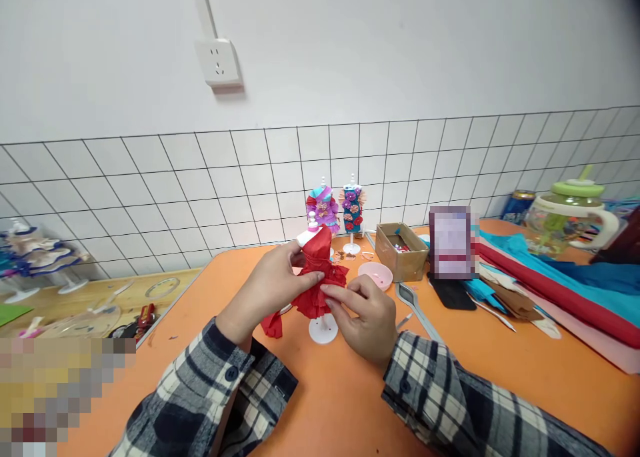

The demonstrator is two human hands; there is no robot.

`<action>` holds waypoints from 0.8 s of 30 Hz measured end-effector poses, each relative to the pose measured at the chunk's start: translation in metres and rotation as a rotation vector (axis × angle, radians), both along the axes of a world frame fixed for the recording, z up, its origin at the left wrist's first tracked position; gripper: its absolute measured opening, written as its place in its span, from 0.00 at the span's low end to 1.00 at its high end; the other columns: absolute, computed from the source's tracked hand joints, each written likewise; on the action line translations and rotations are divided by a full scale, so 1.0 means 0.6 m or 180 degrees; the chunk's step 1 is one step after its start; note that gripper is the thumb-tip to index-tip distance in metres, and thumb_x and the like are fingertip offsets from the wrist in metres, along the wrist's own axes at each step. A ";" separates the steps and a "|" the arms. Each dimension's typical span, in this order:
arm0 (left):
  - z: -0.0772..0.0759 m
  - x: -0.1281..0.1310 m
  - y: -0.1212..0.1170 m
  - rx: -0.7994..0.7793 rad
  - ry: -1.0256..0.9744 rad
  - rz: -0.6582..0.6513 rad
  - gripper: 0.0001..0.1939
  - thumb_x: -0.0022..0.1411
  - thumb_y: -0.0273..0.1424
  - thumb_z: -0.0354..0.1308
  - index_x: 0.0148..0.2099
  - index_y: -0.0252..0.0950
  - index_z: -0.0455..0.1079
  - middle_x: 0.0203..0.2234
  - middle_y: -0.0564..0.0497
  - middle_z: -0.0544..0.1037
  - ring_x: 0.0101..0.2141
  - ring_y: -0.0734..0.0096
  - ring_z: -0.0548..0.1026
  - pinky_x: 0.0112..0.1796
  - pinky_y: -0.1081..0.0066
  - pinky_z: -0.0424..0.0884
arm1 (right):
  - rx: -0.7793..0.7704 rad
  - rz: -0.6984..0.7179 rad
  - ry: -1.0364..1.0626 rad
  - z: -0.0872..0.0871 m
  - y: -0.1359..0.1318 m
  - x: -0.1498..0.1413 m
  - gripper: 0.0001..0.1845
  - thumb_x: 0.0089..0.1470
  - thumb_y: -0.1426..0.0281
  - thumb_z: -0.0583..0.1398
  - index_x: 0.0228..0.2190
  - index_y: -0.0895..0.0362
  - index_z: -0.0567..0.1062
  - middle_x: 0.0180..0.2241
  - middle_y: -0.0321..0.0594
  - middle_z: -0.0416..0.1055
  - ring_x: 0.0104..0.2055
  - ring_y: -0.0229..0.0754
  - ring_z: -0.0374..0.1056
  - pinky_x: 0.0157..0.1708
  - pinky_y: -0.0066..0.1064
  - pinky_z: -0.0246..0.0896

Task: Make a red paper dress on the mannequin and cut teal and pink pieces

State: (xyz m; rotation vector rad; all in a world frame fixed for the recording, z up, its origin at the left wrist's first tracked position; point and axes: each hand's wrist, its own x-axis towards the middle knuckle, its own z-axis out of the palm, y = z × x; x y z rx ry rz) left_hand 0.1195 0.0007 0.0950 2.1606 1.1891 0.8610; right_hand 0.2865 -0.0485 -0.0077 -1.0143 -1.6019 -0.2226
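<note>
A small white dress form on a round base (323, 330) wears a red ruffled crepe-paper dress (317, 249) at the middle of the table. My left hand (273, 280) is wrapped round the dress from the left, its thumb pressed on the waist. From the right, my right hand (364, 315) pinches the red ruffle at the skirt between thumb and forefinger. The form stands tilted slightly. A loose scrap of red crepe paper (273, 325) lies left of the base.
Two decorated dress forms (353, 210) stand behind. To the right are a pink bowl (376, 276), a cardboard box (401, 251), scissors (416, 305), a phone (451, 243), crepe paper rolls (555, 287) and a jug with a green lid (567, 220). More dress forms (45, 250) stand at left.
</note>
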 end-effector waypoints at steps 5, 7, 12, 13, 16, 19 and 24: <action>0.008 0.000 -0.006 -0.0228 -0.0194 -0.0155 0.14 0.51 0.34 0.63 0.41 0.38 0.72 0.39 0.49 0.82 0.43 0.54 0.79 0.42 0.61 0.75 | -0.0387 -0.0038 0.0321 0.001 0.013 -0.005 0.08 0.56 0.67 0.62 0.37 0.52 0.81 0.27 0.36 0.65 0.29 0.37 0.64 0.28 0.29 0.56; 0.014 -0.002 -0.008 -0.0341 -0.0218 -0.0183 0.14 0.50 0.34 0.64 0.41 0.38 0.72 0.39 0.49 0.82 0.43 0.54 0.79 0.42 0.61 0.75 | -0.0392 0.0129 0.0526 0.003 0.012 -0.003 0.07 0.56 0.68 0.62 0.35 0.52 0.81 0.26 0.35 0.65 0.29 0.37 0.64 0.29 0.29 0.57; 0.013 -0.010 0.000 -0.0502 -0.0443 -0.0283 0.15 0.51 0.34 0.65 0.42 0.36 0.71 0.42 0.45 0.80 0.45 0.53 0.78 0.44 0.59 0.74 | -0.0229 0.0516 0.0806 -0.009 -0.001 0.007 0.08 0.56 0.69 0.61 0.40 0.53 0.74 0.25 0.31 0.60 0.27 0.36 0.59 0.29 0.28 0.57; 0.011 -0.011 0.002 -0.0530 -0.0542 -0.0341 0.16 0.52 0.35 0.65 0.43 0.35 0.71 0.44 0.44 0.80 0.46 0.53 0.77 0.45 0.58 0.74 | -0.0248 0.0520 0.0982 -0.013 -0.001 0.009 0.09 0.56 0.70 0.60 0.41 0.54 0.71 0.25 0.31 0.59 0.27 0.36 0.58 0.29 0.28 0.57; 0.006 -0.014 0.008 -0.0599 -0.0766 -0.0497 0.20 0.54 0.35 0.64 0.49 0.36 0.69 0.48 0.43 0.77 0.50 0.53 0.75 0.46 0.58 0.73 | -0.0251 0.0498 0.1446 -0.022 0.006 0.014 0.11 0.58 0.70 0.57 0.44 0.54 0.66 0.29 0.33 0.61 0.30 0.37 0.59 0.31 0.29 0.60; 0.007 -0.011 0.004 -0.0575 -0.0721 -0.0530 0.24 0.55 0.37 0.64 0.53 0.37 0.67 0.51 0.43 0.75 0.54 0.52 0.72 0.47 0.59 0.73 | -0.0197 0.0421 0.1138 -0.016 0.014 0.016 0.09 0.58 0.70 0.55 0.42 0.53 0.69 0.33 0.37 0.65 0.35 0.40 0.63 0.36 0.33 0.61; 0.007 0.004 -0.012 -0.0145 -0.0274 0.0118 0.32 0.50 0.41 0.68 0.56 0.40 0.65 0.50 0.46 0.76 0.50 0.52 0.74 0.46 0.59 0.74 | -0.0380 0.0384 0.0623 0.006 0.011 0.011 0.14 0.57 0.70 0.57 0.45 0.52 0.73 0.42 0.41 0.72 0.45 0.45 0.65 0.45 0.39 0.59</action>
